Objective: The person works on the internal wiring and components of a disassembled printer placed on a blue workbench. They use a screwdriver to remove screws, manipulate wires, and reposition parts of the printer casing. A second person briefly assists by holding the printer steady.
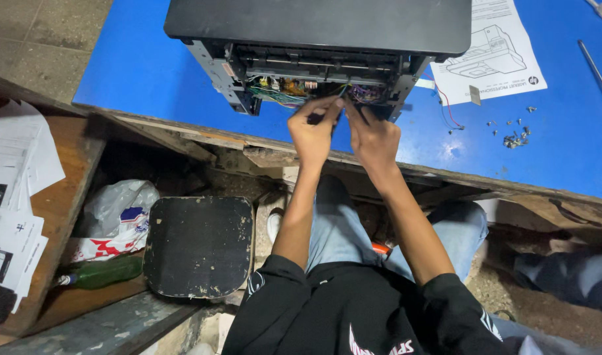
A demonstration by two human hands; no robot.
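- Black printer (314, 23) with rear cover off, sitting on blue table top (143, 72), open side facing the person; coloured wiring (284, 92) and circuit board exposed in the cavity.
- Left hand (312, 135) at the opening, fingers curled tight around a thin dark tool (327, 113), tip pointing into the wiring.
- Right hand (374, 138) just beside the left, nearly touching it, fingers pinched at the same spot near the purple wire bundle (363, 92); whether anything is actually gripped: cannot tell.
- Both forearms reaching up from lap over worn wooden table edge (202, 138).
- Loose red-and-black lead (449, 112) trailing on the blue top right of the printer.
- Printed sheet with line drawing (491, 46) right of printer; small heap of screws (514, 135) further right, well apart from hands.
- Metal rod (597, 72) at far right edge.
- Below table: dark square stool seat (199, 246), white plastic bag (120, 217), green bottle (103, 273).
- Stack of papers (15, 197) on wooden shelf, far left.
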